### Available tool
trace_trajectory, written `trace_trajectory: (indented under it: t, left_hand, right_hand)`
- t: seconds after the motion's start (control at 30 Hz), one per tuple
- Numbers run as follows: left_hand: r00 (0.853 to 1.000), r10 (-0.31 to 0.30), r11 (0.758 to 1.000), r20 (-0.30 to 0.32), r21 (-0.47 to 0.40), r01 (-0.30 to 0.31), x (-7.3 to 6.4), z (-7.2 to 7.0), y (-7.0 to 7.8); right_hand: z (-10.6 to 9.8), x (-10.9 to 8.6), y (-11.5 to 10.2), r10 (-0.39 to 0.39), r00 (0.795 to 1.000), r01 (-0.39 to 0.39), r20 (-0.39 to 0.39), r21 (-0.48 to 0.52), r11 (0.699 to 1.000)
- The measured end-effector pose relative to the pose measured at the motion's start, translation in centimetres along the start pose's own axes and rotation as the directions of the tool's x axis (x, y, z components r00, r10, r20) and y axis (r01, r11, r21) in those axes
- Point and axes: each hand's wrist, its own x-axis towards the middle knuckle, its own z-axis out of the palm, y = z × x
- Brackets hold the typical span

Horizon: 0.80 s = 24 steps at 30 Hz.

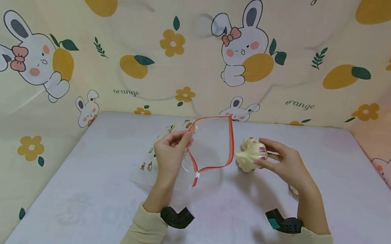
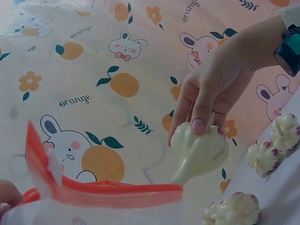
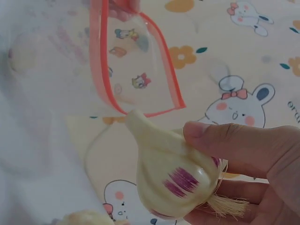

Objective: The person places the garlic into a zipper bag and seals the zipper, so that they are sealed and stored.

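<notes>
My left hand (image 1: 173,148) pinches the red zip rim (image 1: 231,141) of a clear plastic zip bag (image 2: 117,211) with printed cartoon figures. The bag's mouth gapes toward the right, and a white slider sits on the rim. In my right hand (image 1: 288,164) is a cream garlic bulb (image 3: 168,164) with purple streaks and a tuft of roots. Thumb and fingers grip it near the root end. Its stem points left, right at the bag's rim. In the left wrist view, only the fingers (image 2: 8,194) of my left hand show at the edge.
More garlic bulbs lie on the white table (image 1: 103,192) to the right, among them a single bulb (image 2: 262,157) and a nearer one (image 2: 239,208). One bulb (image 1: 293,191) is mostly hidden behind my right wrist. A patterned cloth (image 1: 190,54) stands behind the table.
</notes>
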Motion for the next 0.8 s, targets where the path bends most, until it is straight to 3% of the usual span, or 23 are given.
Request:
trace_trajectory:
  t: [0.27,0.5,0.8]
  left_hand:
    - [1.0,0.005,1.0,-0.006,-0.014,-0.006,0.18,0.04,-0.18]
    - [1.0,0.003,1.0,-0.004,-0.007,-0.003,0.2,0.02,-0.17]
    - [1.0,0.01,1.0,-0.009,-0.011,-0.01,0.23,0.03,-0.16]
  right_hand:
    - [-0.07,0.04,-0.18,0.019,1.0,-0.019,0.008,0.004,1.0]
    - [-0.18,-0.09,-0.33,-0.026,0.999,0.026,-0.02,-0.004,1.0]
    - [-0.04,-0.09,-0.64,-0.026,0.999,0.026,-0.022,0.022,0.999]
